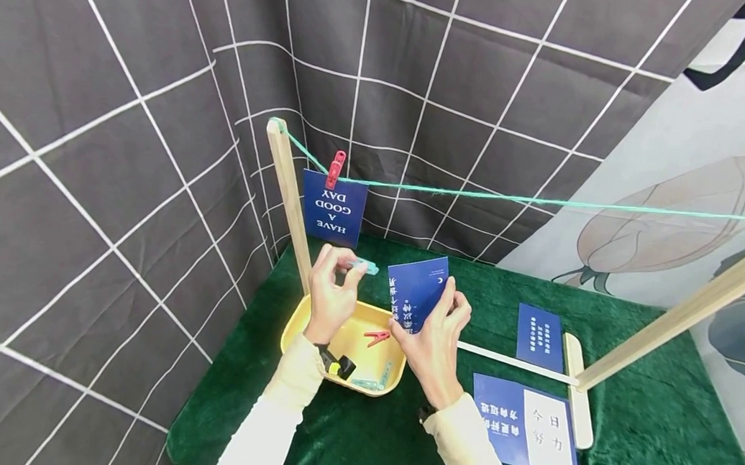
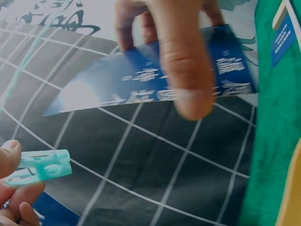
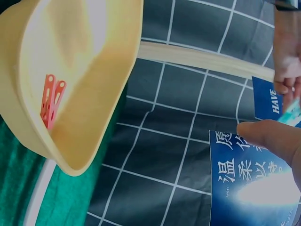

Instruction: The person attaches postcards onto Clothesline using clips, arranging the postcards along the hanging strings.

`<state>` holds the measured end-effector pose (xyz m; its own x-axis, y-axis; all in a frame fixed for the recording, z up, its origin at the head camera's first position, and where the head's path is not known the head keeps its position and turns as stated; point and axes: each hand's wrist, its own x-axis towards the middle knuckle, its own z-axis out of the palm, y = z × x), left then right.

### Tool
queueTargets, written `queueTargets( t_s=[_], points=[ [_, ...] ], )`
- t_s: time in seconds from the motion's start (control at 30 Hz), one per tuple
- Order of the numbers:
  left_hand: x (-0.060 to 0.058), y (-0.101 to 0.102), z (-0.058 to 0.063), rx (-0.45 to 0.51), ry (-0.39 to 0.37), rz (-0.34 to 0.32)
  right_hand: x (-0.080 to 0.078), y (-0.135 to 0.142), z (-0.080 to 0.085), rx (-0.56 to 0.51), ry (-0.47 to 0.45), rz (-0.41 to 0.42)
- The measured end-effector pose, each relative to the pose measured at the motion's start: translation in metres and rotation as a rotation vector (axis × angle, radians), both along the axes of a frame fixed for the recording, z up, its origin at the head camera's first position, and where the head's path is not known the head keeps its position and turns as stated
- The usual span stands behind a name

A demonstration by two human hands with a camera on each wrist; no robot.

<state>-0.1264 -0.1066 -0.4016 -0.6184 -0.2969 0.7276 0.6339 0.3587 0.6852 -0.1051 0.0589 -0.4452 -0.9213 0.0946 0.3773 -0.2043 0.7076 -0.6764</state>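
My left hand (image 1: pixel 331 294) pinches a teal clothespin (image 2: pixel 44 165) between thumb and fingers. A blue card with white characters (image 1: pixel 417 286) is gripped in my right hand (image 1: pixel 433 337), thumb on one face and fingers behind. Hand and clothespin stand a little left of the card, apart from it. Below both hands sits a yellow basin (image 1: pixel 353 325), with a red clothespin (image 3: pixel 51 101) and some teal clothespins (image 1: pixel 368 384) inside. Behind the left hand, a blue "HAVE A GOOD DAY" card (image 1: pixel 331 212) hangs from a green string (image 1: pixel 453 191), held by a red clothespin (image 1: pixel 335 170).
The string runs between a left wooden post (image 1: pixel 290 198) and a right wooden post (image 1: pixel 685 312). A white bar (image 1: pixel 513 361) lies low between them. Blue cards (image 1: pixel 540 338) and a card with a white panel (image 1: pixel 549 436) lie on the green cloth (image 1: pixel 651 418) at right.
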Motion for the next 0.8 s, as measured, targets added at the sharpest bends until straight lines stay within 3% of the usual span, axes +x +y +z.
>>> queueTargets(
  t_s=[0.1, 0.4, 0.8],
  points=[
    [-0.008, -0.004, 0.007, -0.038, 0.037, 0.021, -0.001, -0.001, 0.001, -0.004, 0.026, -0.009],
    [-0.022, -0.009, 0.043, -0.109, 0.127, 0.056, -0.008, -0.002, 0.004, -0.015, 0.095, 0.002],
    [-0.033, -0.012, 0.076, -0.123, 0.196, 0.104, -0.017, -0.015, 0.023, -0.080, 0.138, 0.029]
  ],
)
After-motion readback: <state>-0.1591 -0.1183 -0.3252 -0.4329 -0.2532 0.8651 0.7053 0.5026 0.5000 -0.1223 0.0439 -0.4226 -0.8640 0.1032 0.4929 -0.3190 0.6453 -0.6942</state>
